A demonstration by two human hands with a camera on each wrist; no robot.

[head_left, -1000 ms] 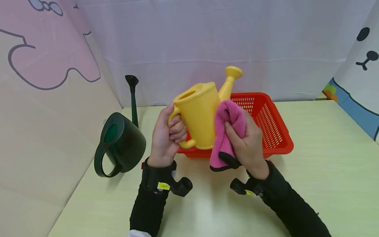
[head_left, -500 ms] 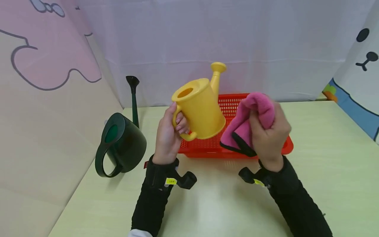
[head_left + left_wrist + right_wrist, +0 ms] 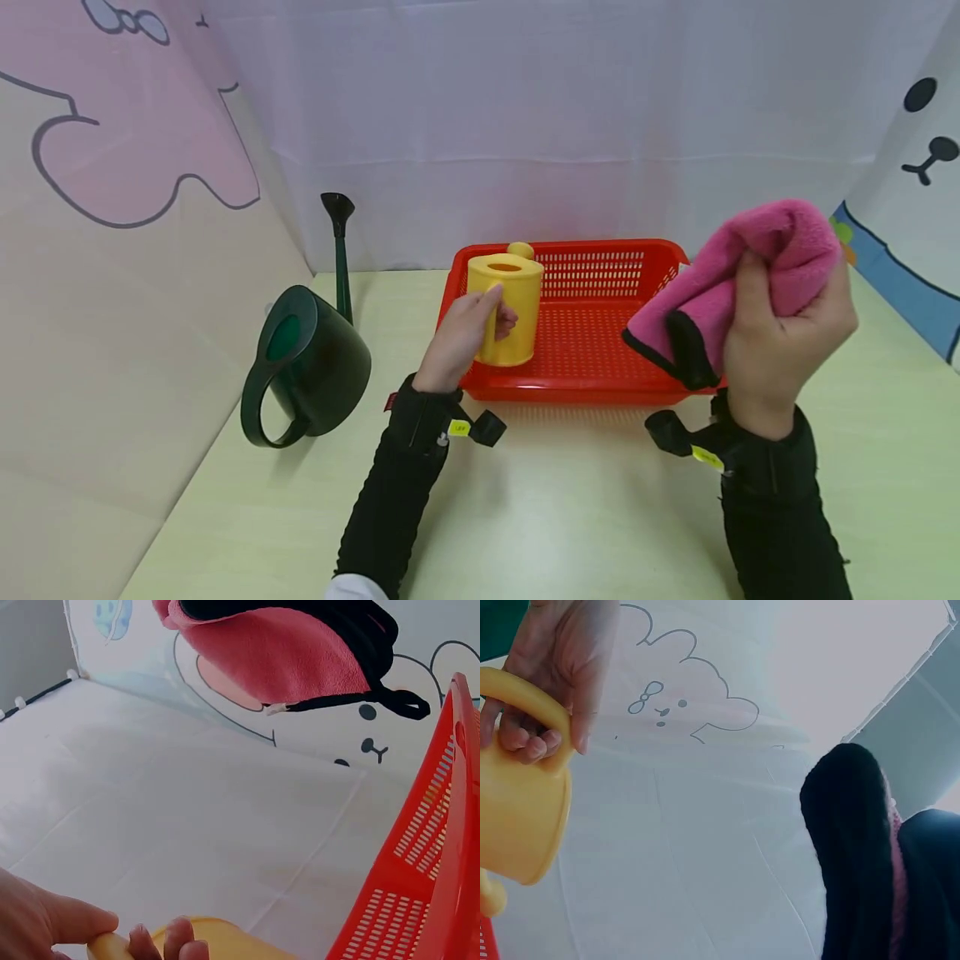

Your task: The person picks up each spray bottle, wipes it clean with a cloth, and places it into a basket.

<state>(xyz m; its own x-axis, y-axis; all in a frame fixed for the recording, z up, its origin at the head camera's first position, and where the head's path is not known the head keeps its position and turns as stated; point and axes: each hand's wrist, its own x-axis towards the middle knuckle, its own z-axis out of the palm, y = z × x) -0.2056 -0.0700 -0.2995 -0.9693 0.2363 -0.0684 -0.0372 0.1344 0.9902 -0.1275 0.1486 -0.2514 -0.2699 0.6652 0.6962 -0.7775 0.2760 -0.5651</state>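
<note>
My left hand point(image 3: 467, 335) grips the handle of a yellow watering can point(image 3: 519, 312), which stands upright over the left part of a red plastic basket point(image 3: 577, 392). The can's spout points away, so only its round head shows behind the rim. In the right wrist view the fingers curl through the can's handle point(image 3: 526, 696). My right hand point(image 3: 787, 342) pinches a folded pink cloth point(image 3: 780, 242) with black edging, held up at the basket's right end. The cloth's dark edge point(image 3: 847, 825) fills the right of the right wrist view.
A dark green watering can point(image 3: 322, 375) with a long spout stands tilted on the table point(image 3: 570, 517) to the left. White and cartoon-printed curtains point(image 3: 570, 108) enclose the table at the back and sides.
The left hand has lowered the yellow can to the basket's left side and turned its spout away. The right hand has drawn the cloth off the can and moved right.
</note>
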